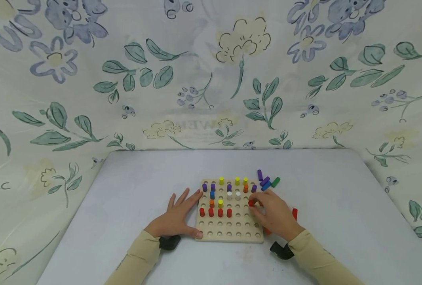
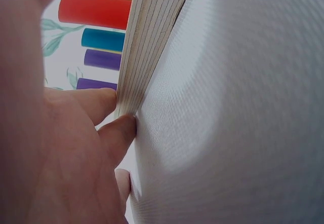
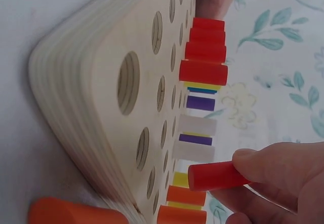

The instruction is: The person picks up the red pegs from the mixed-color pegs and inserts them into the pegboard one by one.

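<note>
Pinched by right grip (image 1: pixel 275 213), red peg (image 3: pixel 215 176) is best kept square to pegboard (image 1: pixel 233 229) beneath, braced by spread left grip (image 1: pixel 173 219).

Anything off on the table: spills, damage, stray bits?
A faint brownish smudge just in front of the pegboard looks odd against the white tabletop. Loose pegs lie by the board's far right corner, probably just unplaced. No visible damage.

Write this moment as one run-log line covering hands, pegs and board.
left hand: touching pegboard edge | right hand: pinching red peg | red peg: not in a hole | four red pegs: standing in one row
</note>
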The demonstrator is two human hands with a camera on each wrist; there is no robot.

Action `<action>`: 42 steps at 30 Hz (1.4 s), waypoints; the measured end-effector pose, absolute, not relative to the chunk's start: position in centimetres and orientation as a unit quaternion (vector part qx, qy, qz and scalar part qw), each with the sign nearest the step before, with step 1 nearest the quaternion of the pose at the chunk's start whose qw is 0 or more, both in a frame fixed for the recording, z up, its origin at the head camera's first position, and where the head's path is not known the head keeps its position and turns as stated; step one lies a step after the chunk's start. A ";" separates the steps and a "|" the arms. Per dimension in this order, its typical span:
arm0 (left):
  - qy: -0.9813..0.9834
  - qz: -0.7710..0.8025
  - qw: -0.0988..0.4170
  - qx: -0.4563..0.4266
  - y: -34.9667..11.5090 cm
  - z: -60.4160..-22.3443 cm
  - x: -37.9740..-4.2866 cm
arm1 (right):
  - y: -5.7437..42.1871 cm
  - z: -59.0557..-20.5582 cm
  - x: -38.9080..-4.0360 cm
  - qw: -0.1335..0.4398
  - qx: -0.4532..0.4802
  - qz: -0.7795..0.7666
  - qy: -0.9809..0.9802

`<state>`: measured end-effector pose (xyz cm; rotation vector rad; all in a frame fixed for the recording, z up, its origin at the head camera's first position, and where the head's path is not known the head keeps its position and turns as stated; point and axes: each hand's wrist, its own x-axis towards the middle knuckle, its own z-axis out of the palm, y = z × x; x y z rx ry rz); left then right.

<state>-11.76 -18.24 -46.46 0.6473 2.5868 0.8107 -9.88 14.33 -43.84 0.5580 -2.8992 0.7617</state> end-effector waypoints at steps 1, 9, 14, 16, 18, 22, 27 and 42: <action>0.914 0.287 0.176 0.228 -18.2 -46.5 -11.7 | 14.2 -43.8 -9.9 0.043 0.182 0.250 -0.950; 0.914 0.287 0.176 0.226 -18.3 -46.7 -11.8 | 13.8 -43.6 -9.7 0.041 0.183 0.258 -0.948; 0.913 0.291 0.177 0.227 -18.3 -46.7 -11.8 | 13.6 -43.7 -9.6 0.044 0.183 0.258 -0.947; 0.913 0.291 0.177 0.227 -18.3 -46.7 -11.8 | 13.5 -43.7 -9.6 0.044 0.185 0.260 -0.947; 0.913 0.289 0.177 0.226 -18.3 -46.7 -11.8 | 13.4 -43.7 -9.6 0.044 0.189 0.261 -0.946; 0.915 0.284 0.178 0.225 -18.3 -46.7 -11.8 | 13.2 -43.7 -9.5 0.045 0.194 0.259 -0.945; 0.914 0.288 0.178 0.226 -18.2 -46.6 -11.7 | 13.1 -43.8 -9.6 0.043 0.194 0.249 -0.948; 0.918 0.277 0.181 0.220 -18.1 -46.5 -11.8 | 12.4 -43.8 -9.3 0.038 0.197 0.268 -0.942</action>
